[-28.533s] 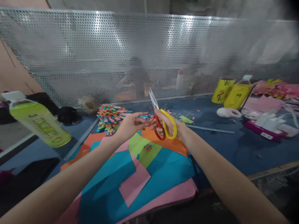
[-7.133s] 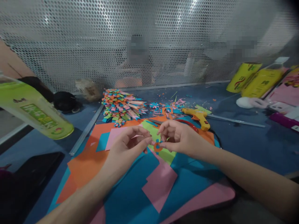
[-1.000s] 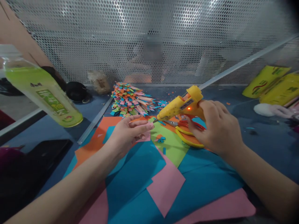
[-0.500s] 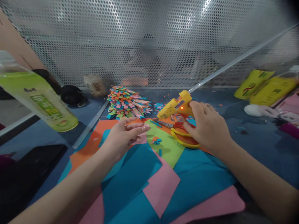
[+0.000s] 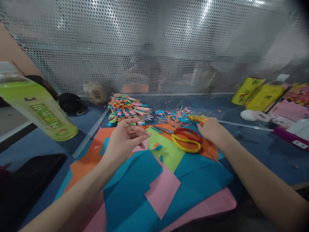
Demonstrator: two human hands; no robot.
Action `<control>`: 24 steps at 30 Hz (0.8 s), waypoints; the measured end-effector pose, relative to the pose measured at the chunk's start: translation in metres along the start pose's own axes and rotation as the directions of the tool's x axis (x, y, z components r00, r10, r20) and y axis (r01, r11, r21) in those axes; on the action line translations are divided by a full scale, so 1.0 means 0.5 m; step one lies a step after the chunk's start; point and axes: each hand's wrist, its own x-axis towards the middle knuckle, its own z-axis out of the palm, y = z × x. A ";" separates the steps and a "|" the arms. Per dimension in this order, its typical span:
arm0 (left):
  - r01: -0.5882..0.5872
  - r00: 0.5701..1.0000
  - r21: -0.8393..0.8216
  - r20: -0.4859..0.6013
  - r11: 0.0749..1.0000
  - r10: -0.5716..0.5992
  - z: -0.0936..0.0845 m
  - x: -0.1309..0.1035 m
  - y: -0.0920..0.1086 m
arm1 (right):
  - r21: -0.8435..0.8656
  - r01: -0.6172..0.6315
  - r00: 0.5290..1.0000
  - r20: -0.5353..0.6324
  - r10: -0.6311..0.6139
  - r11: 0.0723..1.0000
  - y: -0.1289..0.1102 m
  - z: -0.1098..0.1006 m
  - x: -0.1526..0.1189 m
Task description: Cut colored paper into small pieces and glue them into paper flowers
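Observation:
My left hand [image 5: 126, 137] hovers over the coloured paper, its thumb and fingertips pinched together; whatever is between them is too small to make out. My right hand [image 5: 210, 129] grips a yellow hot glue gun [image 5: 198, 119], now lying low on its side by the table, with a long clear glue stick [image 5: 246, 125] running out to the right. Between the hands lie scissors [image 5: 187, 141] with red and yellow handles. A green paper sheet [image 5: 169, 154] under them carries a small blue and orange paper piece [image 5: 158, 147] and a blue strip [image 5: 161, 158].
Behind my left hand stands a cone of layered paper strips [image 5: 127, 109], with paper scraps [image 5: 172, 118] beside it. A green drink bottle [image 5: 48, 112] and a loose glue stick [image 5: 91, 133] are at left. Yellow bottles [image 5: 264, 98] stand at right. Perforated metal [image 5: 154, 32] closes the back.
My right hand has lowered the glue gun from above the scissors to the table at the right, turning it sideways. The glue stick swung down. My left hand stays pinched, nearly in place.

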 end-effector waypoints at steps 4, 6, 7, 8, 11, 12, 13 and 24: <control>-0.062 0.998 0.073 0.024 0.995 0.060 0.004 -0.005 -0.001 | -0.125 -0.164 0.986 -0.052 0.159 0.978 -0.054 -0.042 -0.016; -0.067 0.997 0.100 0.052 0.993 0.062 0.010 -0.010 0.000 | -0.163 -0.032 0.996 -0.088 0.018 0.986 -0.093 -0.063 -0.021; -0.072 0.995 0.112 0.072 0.991 0.064 0.014 -0.013 0.000 | -0.104 0.119 0.989 -0.078 -0.127 0.987 -0.113 -0.071 -0.024; -0.082 0.993 0.123 0.093 0.989 0.071 0.017 -0.016 0.000 | -0.008 0.291 0.954 -0.066 -0.291 0.957 -0.133 -0.078 -0.027; -0.125 0.988 0.163 0.106 0.979 0.108 0.023 -0.020 0.000 | 0.331 0.683 0.673 0.061 -0.737 0.651 -0.175 -0.090 -0.044; -0.133 0.989 0.179 0.092 0.975 0.118 0.023 -0.020 0.000 | 0.408 0.711 0.598 0.079 -0.798 0.573 -0.182 -0.094 -0.052; -0.135 0.990 0.194 0.077 0.972 0.122 0.022 -0.019 0.000 | 0.461 0.697 0.587 0.074 -0.806 0.549 -0.185 -0.098 -0.058; -0.091 0.995 0.134 0.053 0.987 0.084 0.022 -0.020 0.003 | 0.494 0.488 0.819 0.025 -0.573 0.720 -0.175 -0.099 -0.059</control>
